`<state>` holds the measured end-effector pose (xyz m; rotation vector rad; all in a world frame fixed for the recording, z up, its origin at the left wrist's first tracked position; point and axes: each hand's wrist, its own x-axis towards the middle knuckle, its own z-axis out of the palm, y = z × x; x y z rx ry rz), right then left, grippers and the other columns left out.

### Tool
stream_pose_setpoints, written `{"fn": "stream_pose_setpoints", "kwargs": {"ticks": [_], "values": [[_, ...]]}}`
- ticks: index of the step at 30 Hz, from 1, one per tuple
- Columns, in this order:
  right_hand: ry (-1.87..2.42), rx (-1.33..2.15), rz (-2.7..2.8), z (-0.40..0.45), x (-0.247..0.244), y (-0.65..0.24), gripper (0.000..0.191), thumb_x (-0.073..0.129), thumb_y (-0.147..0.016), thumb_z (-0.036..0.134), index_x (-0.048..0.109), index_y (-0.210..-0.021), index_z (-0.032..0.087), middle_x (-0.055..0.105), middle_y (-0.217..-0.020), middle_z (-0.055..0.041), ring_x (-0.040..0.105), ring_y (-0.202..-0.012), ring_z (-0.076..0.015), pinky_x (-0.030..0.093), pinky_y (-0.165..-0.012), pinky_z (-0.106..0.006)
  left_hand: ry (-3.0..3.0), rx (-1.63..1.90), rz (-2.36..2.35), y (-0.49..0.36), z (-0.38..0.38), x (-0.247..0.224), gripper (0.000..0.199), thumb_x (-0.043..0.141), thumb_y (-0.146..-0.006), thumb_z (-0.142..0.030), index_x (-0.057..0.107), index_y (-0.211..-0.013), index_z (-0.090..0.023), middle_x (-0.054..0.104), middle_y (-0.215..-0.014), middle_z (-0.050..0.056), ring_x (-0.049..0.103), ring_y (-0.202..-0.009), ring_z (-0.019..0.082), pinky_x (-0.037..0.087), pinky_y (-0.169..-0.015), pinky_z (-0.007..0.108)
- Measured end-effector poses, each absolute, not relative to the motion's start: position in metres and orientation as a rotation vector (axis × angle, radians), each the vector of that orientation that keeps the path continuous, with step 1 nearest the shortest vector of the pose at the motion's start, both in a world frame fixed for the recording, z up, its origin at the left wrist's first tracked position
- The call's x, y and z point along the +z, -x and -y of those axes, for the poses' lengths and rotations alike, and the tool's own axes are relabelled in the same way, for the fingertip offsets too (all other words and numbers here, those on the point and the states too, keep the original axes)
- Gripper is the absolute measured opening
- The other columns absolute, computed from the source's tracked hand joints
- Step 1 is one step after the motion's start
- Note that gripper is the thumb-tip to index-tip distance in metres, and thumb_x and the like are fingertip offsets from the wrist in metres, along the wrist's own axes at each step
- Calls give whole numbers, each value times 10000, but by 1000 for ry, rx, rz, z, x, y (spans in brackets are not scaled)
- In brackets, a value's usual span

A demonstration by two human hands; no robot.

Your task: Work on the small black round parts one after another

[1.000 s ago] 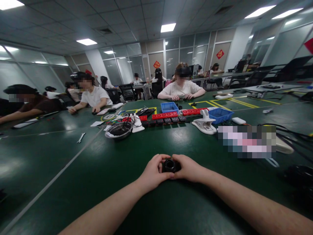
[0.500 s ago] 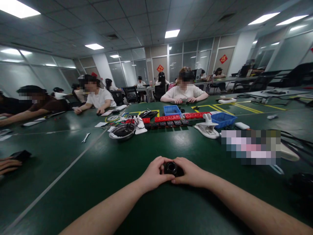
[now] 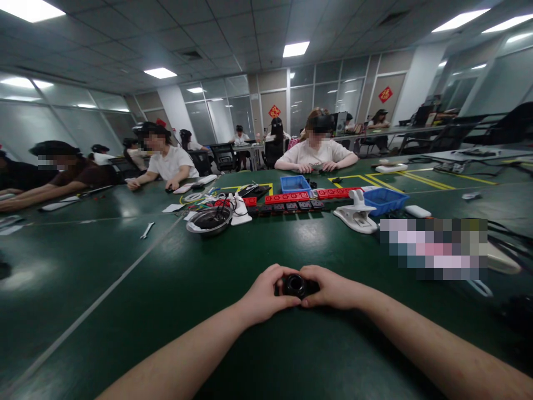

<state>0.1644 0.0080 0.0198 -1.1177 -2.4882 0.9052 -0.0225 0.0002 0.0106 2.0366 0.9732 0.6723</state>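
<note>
A small black round object with a dark opening on top is held between my two hands, low over the green table. My left hand curls round its left side, thumb in front and fingers behind. From the right, my right hand closes on it in the same way, and the fingertips of both hands nearly meet. The underside of the object is hidden.
Beyond my hands lie a metal bowl, red power strips, a white clamp and blue trays. A wrench lies to the left. A person sits opposite; others sit left.
The view has shifted slightly. Around the black object, my right hand's fingers have moved a little to the right. At the far left, another person's hand and a black box have left the view.
</note>
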Motion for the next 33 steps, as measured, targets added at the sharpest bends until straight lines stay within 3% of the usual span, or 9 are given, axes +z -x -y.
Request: {"fn": "stream_pose_setpoints", "kwargs": {"ticks": [11, 16, 22, 28, 33], "values": [[1252, 971, 2374, -8, 12, -162, 322, 686, -547, 297, 552, -803, 155, 519, -709, 29, 475, -635, -119, 315, -514, -190, -1979, 720, -1040, 19, 5, 10, 426, 687, -561, -314, 546, -944, -191, 430, -794, -12, 402, -618, 93, 334, -543, 198], [1547, 597, 2326, 1, 6, -148, 347, 666, -534, 395, 492, -727, 163, 518, -689, 1, 473, -629, -137, 292, -502, -205, -1889, 787, -1215, 13, 8, 7, 387, 685, -555, -245, 527, -901, -168, 448, -765, -15, 391, -557, 79, 324, -498, 190], [1698, 262, 2311, 15, 7, -134, 235, 571, -639, 349, 481, -754, 165, 542, -723, -49, 495, -683, -183, 321, -555, -251, -1932, 877, -1345, 10, 9, 4, 361, 685, -554, -286, 527, -856, -164, 468, -797, -1, 417, -606, 102, 332, -525, 205], [1381, 507, 2420, 6, 11, -149, 433, 631, -578, 443, 518, -896, 172, 523, -845, -43, 488, -775, -189, 365, -647, -271, -1951, 730, -1111, 18, 3, 8, 403, 685, -568, -274, 530, -926, -174, 448, -814, -10, 385, -561, 72, 337, -509, 186], [1161, 793, 2530, -5, 18, -163, 285, 637, -615, 330, 560, -831, 160, 505, -806, -14, 481, -766, -162, 372, -650, -246, -1997, 676, -1011, 22, 0, 12, 391, 665, -602, -284, 535, -961, -200, 426, -807, -12, 394, -596, 79, 337, -525, 181]]}}
